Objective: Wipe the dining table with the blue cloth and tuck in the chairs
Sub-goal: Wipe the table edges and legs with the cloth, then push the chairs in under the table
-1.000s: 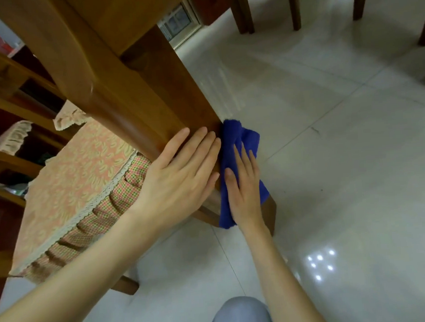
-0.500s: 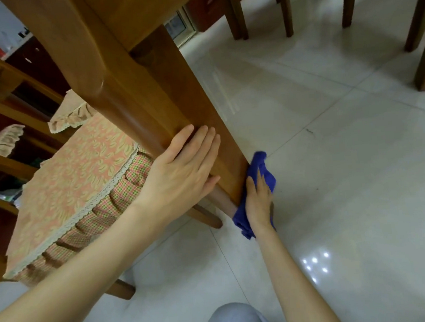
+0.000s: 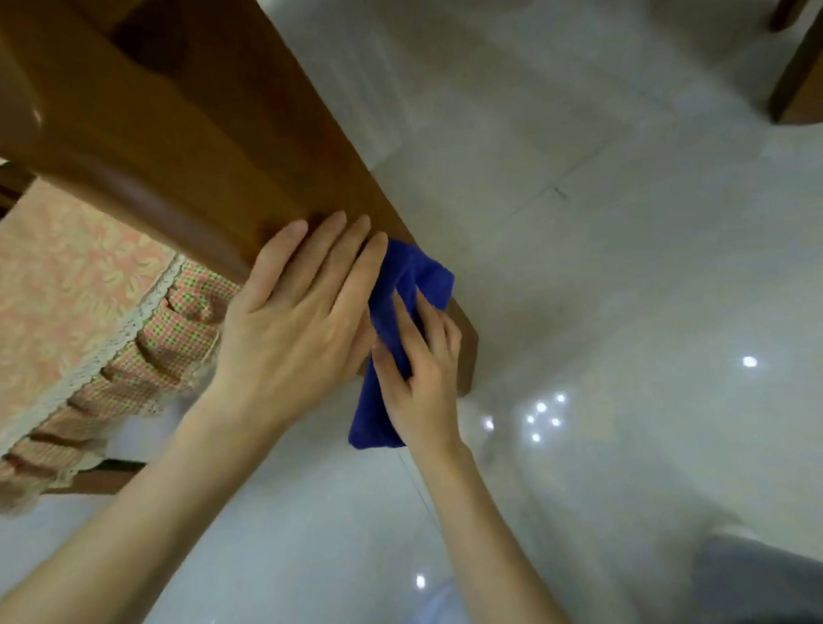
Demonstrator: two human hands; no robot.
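Note:
A thick wooden table leg [image 3: 222,144] slants from the upper left down to the floor. My left hand [image 3: 297,315] lies flat against its lower part, fingers spread, holding nothing. My right hand [image 3: 423,374] presses the blue cloth [image 3: 398,283] onto the right face of the leg, near its foot. The cloth is bunched and hangs down below my palm. A chair with a pink flowered cushion [image 3: 49,308] and checked frill stands at the left, behind the leg.
Glossy pale floor tiles [image 3: 642,295] fill the right and bottom. Dark wooden legs [image 3: 805,55] of other furniture stand at the upper right. My knee in light trousers [image 3: 436,622] shows at the bottom edge.
My right hand has slid the blue cloth back up the leg from near the floor. The view has moved closer. My left hand stays on the leg.

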